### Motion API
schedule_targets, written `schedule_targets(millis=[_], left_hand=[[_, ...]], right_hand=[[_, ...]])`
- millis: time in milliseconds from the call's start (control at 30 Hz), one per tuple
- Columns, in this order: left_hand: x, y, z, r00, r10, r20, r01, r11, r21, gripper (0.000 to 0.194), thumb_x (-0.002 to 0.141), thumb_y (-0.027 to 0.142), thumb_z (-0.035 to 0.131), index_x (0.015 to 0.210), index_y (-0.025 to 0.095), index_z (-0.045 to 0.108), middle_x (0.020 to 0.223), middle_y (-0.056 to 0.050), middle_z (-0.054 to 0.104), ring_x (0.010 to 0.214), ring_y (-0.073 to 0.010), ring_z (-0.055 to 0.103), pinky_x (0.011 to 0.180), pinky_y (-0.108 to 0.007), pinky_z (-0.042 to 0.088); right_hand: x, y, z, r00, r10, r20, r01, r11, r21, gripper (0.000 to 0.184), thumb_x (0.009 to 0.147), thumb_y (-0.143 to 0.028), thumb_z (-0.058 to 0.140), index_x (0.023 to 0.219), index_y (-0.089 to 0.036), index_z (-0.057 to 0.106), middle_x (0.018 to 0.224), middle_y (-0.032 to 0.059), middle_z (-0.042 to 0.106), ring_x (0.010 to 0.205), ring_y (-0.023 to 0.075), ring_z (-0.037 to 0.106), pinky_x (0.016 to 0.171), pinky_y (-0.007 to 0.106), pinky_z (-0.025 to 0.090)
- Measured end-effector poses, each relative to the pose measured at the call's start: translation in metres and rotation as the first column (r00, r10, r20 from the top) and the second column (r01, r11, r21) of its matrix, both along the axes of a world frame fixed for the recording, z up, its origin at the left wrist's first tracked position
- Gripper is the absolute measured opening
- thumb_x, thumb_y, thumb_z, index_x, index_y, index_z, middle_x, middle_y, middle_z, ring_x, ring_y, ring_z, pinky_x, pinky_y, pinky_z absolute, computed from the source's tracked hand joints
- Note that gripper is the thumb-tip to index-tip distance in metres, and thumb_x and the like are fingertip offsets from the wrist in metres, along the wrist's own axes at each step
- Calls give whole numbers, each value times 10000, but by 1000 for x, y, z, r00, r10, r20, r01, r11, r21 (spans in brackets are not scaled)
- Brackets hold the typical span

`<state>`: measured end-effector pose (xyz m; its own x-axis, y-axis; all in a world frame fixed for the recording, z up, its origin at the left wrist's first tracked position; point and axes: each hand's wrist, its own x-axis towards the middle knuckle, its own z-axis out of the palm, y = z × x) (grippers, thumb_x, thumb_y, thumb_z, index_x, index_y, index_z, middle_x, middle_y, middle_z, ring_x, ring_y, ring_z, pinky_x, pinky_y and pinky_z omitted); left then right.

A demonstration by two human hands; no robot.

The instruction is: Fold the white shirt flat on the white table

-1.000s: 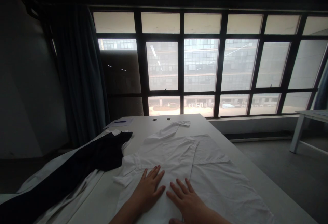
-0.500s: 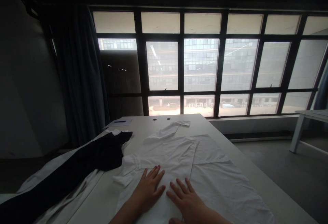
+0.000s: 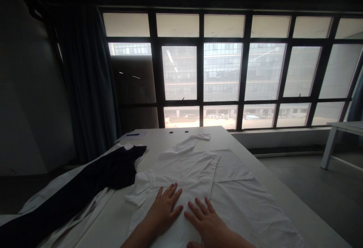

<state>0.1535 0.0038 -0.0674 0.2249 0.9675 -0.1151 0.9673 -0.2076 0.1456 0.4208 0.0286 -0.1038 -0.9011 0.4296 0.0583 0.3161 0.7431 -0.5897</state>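
A white shirt (image 3: pixel 227 187) lies spread on the white table (image 3: pixel 300 217), with one side folded over and a sleeve (image 3: pixel 190 142) reaching toward the far end. My left hand (image 3: pixel 164 208) rests flat on the shirt near its collar (image 3: pixel 141 187), fingers stretched out. Beside it, my right hand (image 3: pixel 207 221) also lies flat on the cloth with fingers spread. Neither hand holds anything.
A dark garment (image 3: pixel 85 187) lies over white cloth along the table's left side. A paper with a blue pen (image 3: pixel 133 134) sits at the far left corner. A large window (image 3: pixel 224 70) and dark curtain (image 3: pixel 87 81) stand behind; another white table (image 3: pixel 343 134) is at right.
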Motion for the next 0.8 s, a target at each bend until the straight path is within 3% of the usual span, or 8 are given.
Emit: schedule_targets(millis=[367, 633, 800], left_hand=[[0, -1, 1, 1000, 2, 6, -2, 1000, -3, 614, 996, 641, 388, 1559, 408, 310, 1654, -4, 214, 1530, -267, 208, 1237, -610, 98], [-1, 0, 0, 1000, -5, 5, 5, 1000, 2, 618, 997, 641, 386, 1560, 397, 316, 1654, -20, 219, 1528, -283, 211, 1233, -615, 105], [0, 0, 1, 1000, 3, 4, -3, 1000, -22, 635, 996, 670, 347, 1566, 391, 307, 1659, -21, 192, 1535, -279, 183, 1235, -616, 80]], right_hand=[[0, 0, -4, 1000, -8, -16, 8, 1000, 26, 836, 914, -732, 505, 1604, -339, 245, 1645, 84, 145, 1521, 397, 75, 1197, 677, -17], [1, 0, 6, 1000, 12, 18, -11, 999, -40, 855, 906, -768, 469, 1607, -340, 230, 1649, 86, 109, 1517, 418, 30, 1169, 715, -38], [1, 0, 2, 1000, 0, 6, 0, 1000, 3, 851, 909, -764, 474, 1608, -346, 227, 1647, 80, 126, 1517, 412, 63, 1180, 706, -16]])
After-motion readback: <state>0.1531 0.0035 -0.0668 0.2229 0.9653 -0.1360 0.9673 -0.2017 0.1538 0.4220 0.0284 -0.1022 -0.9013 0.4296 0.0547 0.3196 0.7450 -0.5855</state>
